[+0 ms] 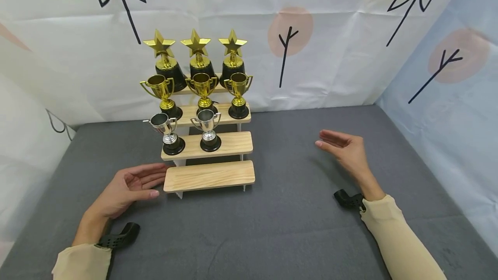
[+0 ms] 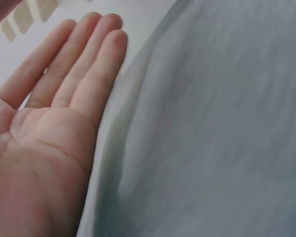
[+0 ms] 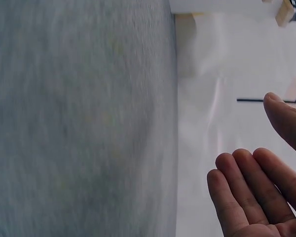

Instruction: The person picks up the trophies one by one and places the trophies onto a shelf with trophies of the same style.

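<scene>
A tiered wooden stand (image 1: 210,176) carries trophies on its steps. Gold star trophies (image 1: 196,51) with black bases line the top step, gold cups (image 1: 202,90) the one below, and two silver cups (image 1: 208,126) the third; the lowest step is bare wood. My left hand (image 1: 130,187) is by the left end of that lowest step, fingers extended and fingertips right at its edge. In the left wrist view its palm (image 2: 44,143) shows with nothing in it. Well to the right of the stand, my right hand (image 1: 346,150) hovers over the table, fingers loosely extended, holding nothing.
A grey cloth (image 1: 280,228) covers the table. White printed fabric (image 1: 338,55) hangs behind it, and a pale blue fabric side (image 1: 459,111) stands at the right. Each wrist wears a black strap mount (image 1: 120,236).
</scene>
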The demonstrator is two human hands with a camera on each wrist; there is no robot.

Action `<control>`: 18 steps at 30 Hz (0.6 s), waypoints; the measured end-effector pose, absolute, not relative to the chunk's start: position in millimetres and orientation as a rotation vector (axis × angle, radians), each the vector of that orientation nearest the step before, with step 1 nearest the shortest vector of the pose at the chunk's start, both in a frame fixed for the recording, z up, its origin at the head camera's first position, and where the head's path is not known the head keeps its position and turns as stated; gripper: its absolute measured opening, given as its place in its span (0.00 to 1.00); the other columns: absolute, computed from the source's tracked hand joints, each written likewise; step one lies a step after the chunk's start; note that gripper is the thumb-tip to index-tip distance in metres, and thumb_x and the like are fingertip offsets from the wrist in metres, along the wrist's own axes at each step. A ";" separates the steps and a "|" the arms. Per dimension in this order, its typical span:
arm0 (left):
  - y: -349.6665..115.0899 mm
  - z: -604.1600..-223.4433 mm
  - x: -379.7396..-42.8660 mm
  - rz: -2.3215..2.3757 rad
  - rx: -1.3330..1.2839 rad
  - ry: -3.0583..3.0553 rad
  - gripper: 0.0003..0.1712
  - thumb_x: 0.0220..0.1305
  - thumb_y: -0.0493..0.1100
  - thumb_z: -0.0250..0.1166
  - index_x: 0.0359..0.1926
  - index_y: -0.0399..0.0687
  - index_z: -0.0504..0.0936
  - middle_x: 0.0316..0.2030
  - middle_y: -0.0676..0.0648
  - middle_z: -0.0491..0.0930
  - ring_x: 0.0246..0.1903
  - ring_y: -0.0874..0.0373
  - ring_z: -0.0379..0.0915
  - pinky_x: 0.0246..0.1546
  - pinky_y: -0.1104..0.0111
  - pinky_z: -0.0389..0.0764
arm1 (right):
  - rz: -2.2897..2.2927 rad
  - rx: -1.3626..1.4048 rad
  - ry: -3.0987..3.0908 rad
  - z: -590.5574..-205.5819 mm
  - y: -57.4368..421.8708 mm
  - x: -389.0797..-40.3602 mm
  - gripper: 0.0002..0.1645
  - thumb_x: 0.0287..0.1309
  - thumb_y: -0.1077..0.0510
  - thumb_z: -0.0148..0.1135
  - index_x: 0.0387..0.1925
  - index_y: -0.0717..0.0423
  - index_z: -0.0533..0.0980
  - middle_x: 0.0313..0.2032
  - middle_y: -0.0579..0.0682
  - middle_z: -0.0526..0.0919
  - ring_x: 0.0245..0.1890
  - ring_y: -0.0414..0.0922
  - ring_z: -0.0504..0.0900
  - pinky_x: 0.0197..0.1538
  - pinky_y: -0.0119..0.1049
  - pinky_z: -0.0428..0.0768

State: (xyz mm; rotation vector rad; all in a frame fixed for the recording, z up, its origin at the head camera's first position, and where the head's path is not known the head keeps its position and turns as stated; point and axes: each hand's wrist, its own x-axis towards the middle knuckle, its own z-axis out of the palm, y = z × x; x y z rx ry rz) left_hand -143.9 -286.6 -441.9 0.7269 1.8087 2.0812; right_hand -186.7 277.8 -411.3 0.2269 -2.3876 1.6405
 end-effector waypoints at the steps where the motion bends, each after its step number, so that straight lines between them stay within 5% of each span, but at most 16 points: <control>1: -290.2 -440.6 -143.5 2.092 0.732 1.813 0.39 0.57 0.12 0.59 0.70 0.20 0.60 0.65 0.43 0.75 0.63 0.52 0.74 0.62 0.61 0.76 | 1.633 0.215 -2.388 -411.5 279.9 -187.3 0.26 0.58 0.65 0.73 0.57 0.70 0.79 0.52 0.64 0.84 0.46 0.32 0.85 0.48 0.24 0.85; 9: -297.7 -429.6 -142.1 2.232 0.456 2.135 0.33 0.63 0.18 0.61 0.69 0.21 0.62 0.59 0.46 0.81 0.59 0.57 0.78 0.57 0.68 0.81 | 1.577 0.148 -2.395 -412.3 291.8 -189.3 0.26 0.60 0.62 0.73 0.57 0.71 0.79 0.51 0.57 0.87 0.44 0.29 0.85 0.46 0.22 0.84; 15: -288.8 -423.3 -144.7 2.207 0.163 2.496 0.33 0.63 0.27 0.69 0.68 0.34 0.72 0.57 0.53 0.82 0.56 0.67 0.78 0.53 0.80 0.80 | 1.462 0.052 -2.414 -412.3 300.5 -190.1 0.25 0.62 0.56 0.72 0.56 0.67 0.81 0.48 0.47 0.88 0.43 0.26 0.83 0.44 0.18 0.82; 18: -283.3 -417.5 -144.3 1.909 0.011 2.865 0.33 0.64 0.35 0.71 0.70 0.40 0.73 0.60 0.47 0.80 0.60 0.67 0.75 0.59 0.80 0.76 | 1.371 0.036 -2.437 -416.4 305.5 -191.7 0.25 0.63 0.53 0.71 0.56 0.64 0.82 0.48 0.48 0.88 0.43 0.24 0.82 0.44 0.17 0.81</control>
